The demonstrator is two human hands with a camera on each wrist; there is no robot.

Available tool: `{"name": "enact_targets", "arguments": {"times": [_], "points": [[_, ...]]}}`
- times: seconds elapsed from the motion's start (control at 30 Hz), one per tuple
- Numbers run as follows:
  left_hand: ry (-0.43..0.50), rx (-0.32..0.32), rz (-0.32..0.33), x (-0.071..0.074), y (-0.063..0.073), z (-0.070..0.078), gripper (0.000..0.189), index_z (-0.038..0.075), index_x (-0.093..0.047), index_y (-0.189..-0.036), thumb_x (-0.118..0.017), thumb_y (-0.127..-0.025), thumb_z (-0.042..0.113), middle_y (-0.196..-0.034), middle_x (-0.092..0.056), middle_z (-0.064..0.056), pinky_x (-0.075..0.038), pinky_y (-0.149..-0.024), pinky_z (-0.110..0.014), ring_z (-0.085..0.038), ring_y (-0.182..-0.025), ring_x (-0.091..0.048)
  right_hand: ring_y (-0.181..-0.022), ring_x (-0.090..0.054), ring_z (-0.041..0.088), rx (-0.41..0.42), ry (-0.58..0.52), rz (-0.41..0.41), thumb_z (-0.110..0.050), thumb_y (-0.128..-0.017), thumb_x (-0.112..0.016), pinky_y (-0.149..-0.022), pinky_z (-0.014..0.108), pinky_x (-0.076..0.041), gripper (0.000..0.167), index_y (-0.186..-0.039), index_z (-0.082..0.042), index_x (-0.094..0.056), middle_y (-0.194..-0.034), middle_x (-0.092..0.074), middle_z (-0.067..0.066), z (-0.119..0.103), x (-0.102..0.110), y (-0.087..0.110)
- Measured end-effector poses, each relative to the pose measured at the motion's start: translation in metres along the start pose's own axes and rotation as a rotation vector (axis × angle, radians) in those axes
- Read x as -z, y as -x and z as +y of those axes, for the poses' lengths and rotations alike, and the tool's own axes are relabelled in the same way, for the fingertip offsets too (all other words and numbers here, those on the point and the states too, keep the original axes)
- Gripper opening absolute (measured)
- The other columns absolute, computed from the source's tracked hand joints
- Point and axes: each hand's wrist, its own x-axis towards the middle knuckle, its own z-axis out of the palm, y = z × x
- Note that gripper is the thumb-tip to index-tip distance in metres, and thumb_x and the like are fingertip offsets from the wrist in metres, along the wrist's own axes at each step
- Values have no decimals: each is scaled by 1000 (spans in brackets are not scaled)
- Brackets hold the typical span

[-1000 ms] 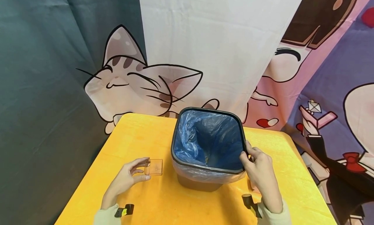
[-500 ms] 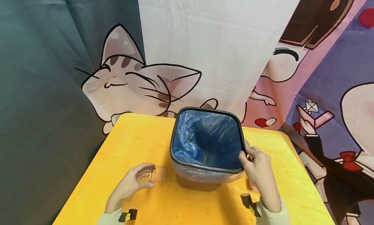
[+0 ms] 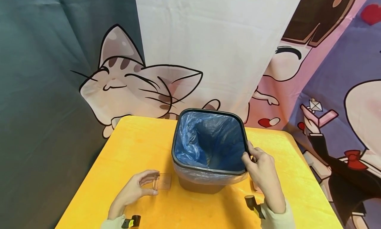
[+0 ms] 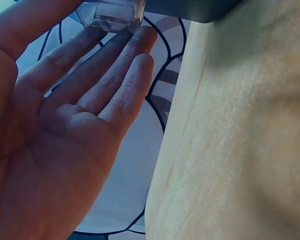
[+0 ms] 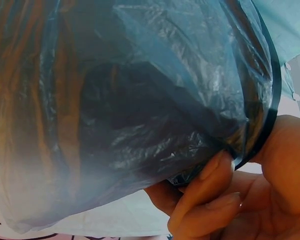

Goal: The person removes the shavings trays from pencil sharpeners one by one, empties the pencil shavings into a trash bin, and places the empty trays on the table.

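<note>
My left hand point(image 3: 135, 189) pinches a small clear plastic box point(image 3: 164, 181) between thumb and fingertips, just left of the bin, over the yellow table. In the left wrist view, the end of the clear box point(image 4: 119, 16) shows at the fingertips, with the other fingers stretched out below it. A dark square trash bin point(image 3: 202, 188) stands in the middle, lined with a blue plastic bag point(image 3: 190, 136) folded over its black rim. My right hand point(image 3: 265, 169) grips that rim at the right side. From the right wrist, the fingers point(image 5: 205, 200) curl under the bag's folded edge.
A pinkish object point(image 3: 256, 188) lies on the table point(image 3: 143, 139) right of the bin, partly hidden by the right hand. Behind the table hangs a cartoon-printed curtain point(image 3: 193, 40). Both wrists wear black straps with small mounts.
My left hand has carried the clear box rightward toward the bin and slightly nearer to me. The right hand keeps its grip on the rim. The head view has shifted a little.
</note>
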Motion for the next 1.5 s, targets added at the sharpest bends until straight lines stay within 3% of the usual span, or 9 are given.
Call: {"name": "enact_targets", "arguments": {"times": [0.23,0.63,0.7,0.77,0.87,1.0,1.1,1.2,1.5], "points": [[28,27,-11,-9,3,-8,63,11,-50,-128,-77,-72,17,-130,-49,-20,-38,-97,-49,-38,-118,-47,-49,-35,12,-7,-3,-21,-16,-88,-54,-43,22,-30,40,-125,0,-54,-64,-45,1,1,0,2],[22,11,-12,-21,3,-13,64,13,-50,-128,-78,-71,17,-130,-49,-20,-39,-97,-47,-36,-116,-49,-52,-37,13,-3,1,-19,-15,-87,-53,-45,23,-31,40,-124,1,-54,-62,-44,2,1,-1,-1],[21,7,-14,-23,2,-14,64,11,-50,-128,-78,-71,18,-130,-50,-20,-39,-97,-47,-38,-116,-48,-55,-41,15,-7,-1,-21,-15,-87,-53,-47,22,-33,40,-124,1,-54,-68,-56,7,1,-1,-2],[15,1,-17,-24,1,-14,64,9,-50,-129,-78,-72,17,-129,-50,-20,-40,-97,-47,-38,-116,-49,-59,-45,16,-14,-6,-29,-16,-88,-53,-49,22,-36,40,-124,1,-54,-86,-66,15,1,-1,-2],[-3,1,-15,-26,1,-13,65,4,-48,-130,-77,-73,16,-128,-52,-19,-39,-96,-48,-34,-115,-51,-59,-47,18,-28,-19,-49,-17,-88,-52,-49,22,-38,41,-125,2,-53,-112,-62,20,0,0,-3],[-18,6,-17,-28,1,-12,66,2,-46,-132,-76,-74,13,-129,-53,-15,-39,-97,-48,-28,-115,-52,-49,-40,17,-54,-18,-69,-19,-89,-51,-43,23,-35,42,-126,1,-52,-97,-67,21,-1,2,-4],[-10,-9,-24,-29,0,-12,66,2,-46,-132,-75,-74,12,-129,-53,-15,-39,-97,-46,-30,-115,-51,-45,-36,16,-57,-4,-65,-20,-89,-51,-42,24,-33,43,-126,0,-52,-76,-66,15,-1,3,-5],[-8,-24,-23,-31,-1,-13,65,1,-46,-131,-75,-74,11,-128,-53,-16,-40,-97,-44,-31,-115,-51,-45,-36,15,-52,5,-60,-21,-89,-51,-42,24,-33,42,-126,0,-52,-66,-62,10,-1,3,-5],[-2,-55,-27,-39,1,-15,65,-3,-47,-129,-76,-74,15,-126,-52,-23,-40,-96,-44,-28,-113,-53,-45,-36,16,-63,9,-65,-20,-89,-51,-42,25,-33,42,-125,0,-53,-71,-65,12,-1,3,-3]]}}
